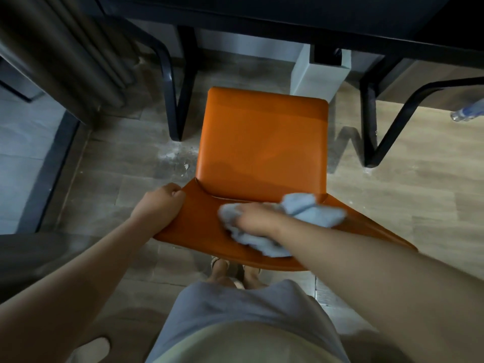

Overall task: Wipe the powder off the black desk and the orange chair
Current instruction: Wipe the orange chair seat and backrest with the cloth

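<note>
At the centre of the frame stands the orange chair [262, 142], seen from above and behind, its seat pointing toward the black desk [288, 19] that runs across the top edge. Low in the middle of the frame, the chair's backrest spreads out wide toward the camera. The left hand [159, 205] grips the left corner of that backrest, fingers curled together round its edge with the thumb on top. Just right of it, the right hand [258, 218] presses a crumpled blue cloth [314, 213] against the backrest; the hand is blurred, but its fingers look bunched down into the fabric, clamped on it. The seat surface looks plain orange with a dull smear near its rear edge. Left of the seat, white powder [175, 155] is scattered over the wooden floor [392, 184], close to one black desk leg [180, 100]. A grey curtain [60, 56] hangs in the upper left. At the right edge lies a clear bottle [468, 112]. Under the backrest, the person's feet [222, 268] show in sandals.
</note>
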Motion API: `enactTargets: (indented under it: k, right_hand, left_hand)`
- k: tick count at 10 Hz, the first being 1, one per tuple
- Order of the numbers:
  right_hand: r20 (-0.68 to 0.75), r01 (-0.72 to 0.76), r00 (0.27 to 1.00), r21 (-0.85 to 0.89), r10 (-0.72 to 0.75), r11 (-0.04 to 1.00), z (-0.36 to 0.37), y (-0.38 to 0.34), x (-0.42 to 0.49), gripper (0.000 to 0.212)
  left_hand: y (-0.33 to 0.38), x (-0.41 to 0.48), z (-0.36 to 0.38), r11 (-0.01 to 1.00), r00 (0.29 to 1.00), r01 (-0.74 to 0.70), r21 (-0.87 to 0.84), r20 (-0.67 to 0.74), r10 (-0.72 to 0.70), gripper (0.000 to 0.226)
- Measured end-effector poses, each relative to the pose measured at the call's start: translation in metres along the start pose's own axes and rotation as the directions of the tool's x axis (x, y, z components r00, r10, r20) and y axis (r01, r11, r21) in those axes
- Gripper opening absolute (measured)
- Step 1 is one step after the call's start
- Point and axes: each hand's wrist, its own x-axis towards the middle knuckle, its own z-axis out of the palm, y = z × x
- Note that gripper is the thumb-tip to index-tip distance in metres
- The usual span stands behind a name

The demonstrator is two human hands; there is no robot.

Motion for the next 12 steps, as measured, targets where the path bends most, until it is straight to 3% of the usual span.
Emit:
enactTargets:
  k: [1,2,3,4,5,6,7,8,9,10,11,12]
  right_hand:
    - [-0.041,0.213,0.977,0.184,-0.209,0.960,0.012,-0.046,0.004,0.043]
    - [0.456,0.076,0.769,0.630,-0.447,0.773,-0.004,0.021,0.013,0.047]
    - [0.510,-0.089,0.858,0.264,-0.061,0.961,-0.014,0.059,0.024,0.012]
    - [-0.099,-0.094,0.992,-0.115,0.082,0.989,-0.001,0.014,0.003,0.021]
    - [-0.120,0.197,0.973,-0.018,-0.198,0.980,0.010,-0.070,-0.012,0.022]
    - [-0.093,0.228,0.970,0.016,-0.225,0.974,0.006,-0.063,-0.007,0.043]
    - [-0.037,-0.069,0.997,-0.075,0.067,0.995,0.000,-0.006,-0.011,0.033]
    - [-0.076,-0.065,0.995,-0.090,0.058,0.994,0.000,-0.027,-0.022,0.016]
    - [-0.198,0.234,0.950,-0.063,-0.242,0.970,0.014,-0.094,-0.021,0.038]
    - [-0.092,0.244,0.968,0.091,-0.235,0.966,0.009,-0.085,-0.016,0.046]
    - [-0.027,-0.138,0.990,-0.150,0.135,0.979,-0.001,-0.029,-0.023,0.038]
    - [-0.058,-0.168,0.986,-0.334,0.158,0.927,-0.005,-0.032,-0.033,0.033]
  left_hand:
    - [-0.001,-0.001,-0.001,0.997,1.000,-0.009,-0.071,-0.020,0.008,0.032]
    - [-0.002,-0.002,-0.001,0.997,1.000,0.029,-0.078,0.000,-0.029,0.028]
    - [-0.006,-0.002,-0.001,0.998,0.999,0.037,-0.052,0.022,-0.036,0.033]
    - [-0.008,0.002,0.001,1.000,0.999,0.029,-0.003,0.037,-0.029,0.034]
    - [-0.009,0.004,0.003,0.998,0.999,0.046,-0.044,0.007,-0.046,0.034]
    - [-0.010,0.004,0.003,0.986,0.997,0.065,-0.151,-0.020,-0.069,0.032]
    - [-0.009,0.003,0.004,0.979,0.995,0.097,-0.178,0.008,-0.097,0.030]
    - [-0.006,0.002,0.003,0.960,0.993,0.118,-0.254,0.013,-0.119,0.030]
    - [-0.008,0.000,0.000,0.899,0.986,0.156,-0.409,0.012,-0.166,0.031]
    - [-0.007,-0.002,-0.002,0.854,0.982,0.177,-0.490,0.031,-0.186,0.044]
    - [-0.005,-0.001,-0.002,0.963,0.993,0.110,-0.246,0.055,-0.100,0.051]
    - [-0.003,0.000,-0.001,0.989,0.996,0.070,-0.131,0.057,-0.063,0.049]
